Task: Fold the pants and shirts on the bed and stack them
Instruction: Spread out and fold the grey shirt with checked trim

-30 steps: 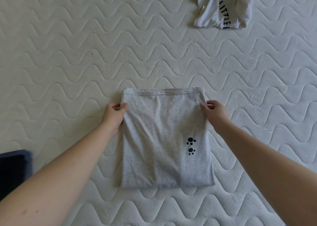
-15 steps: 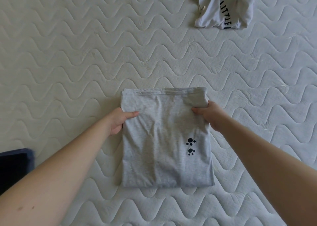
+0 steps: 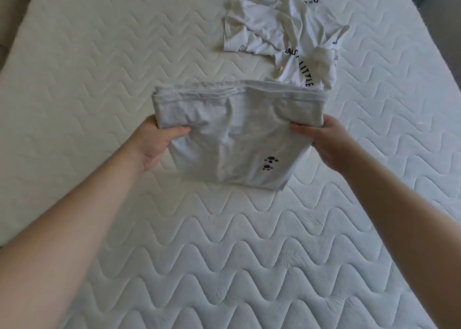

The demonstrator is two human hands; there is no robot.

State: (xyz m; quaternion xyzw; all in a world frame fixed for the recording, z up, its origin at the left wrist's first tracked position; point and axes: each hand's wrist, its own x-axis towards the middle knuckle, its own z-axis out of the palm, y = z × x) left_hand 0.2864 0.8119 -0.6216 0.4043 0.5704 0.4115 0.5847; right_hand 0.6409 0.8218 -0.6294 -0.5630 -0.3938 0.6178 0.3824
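A folded light-grey garment (image 3: 237, 139) with two small black paw prints hangs lifted above the mattress, its near edge drooping. My left hand (image 3: 156, 141) grips its left side, thumb on top and fingers underneath. My right hand (image 3: 324, 141) grips its right side the same way. Behind it a crumpled white shirt (image 3: 282, 36) with black lettering lies unfolded on the bed.
The white quilted mattress (image 3: 99, 79) with a wavy pattern fills the view. Its left edge and a beige surface show at the far left, and its right edge runs down the far right.
Both hands slid under the grey garment's sides, took hold and lifted it off the mattress. The view tilted up, and the dark item at the left edge is out of sight.
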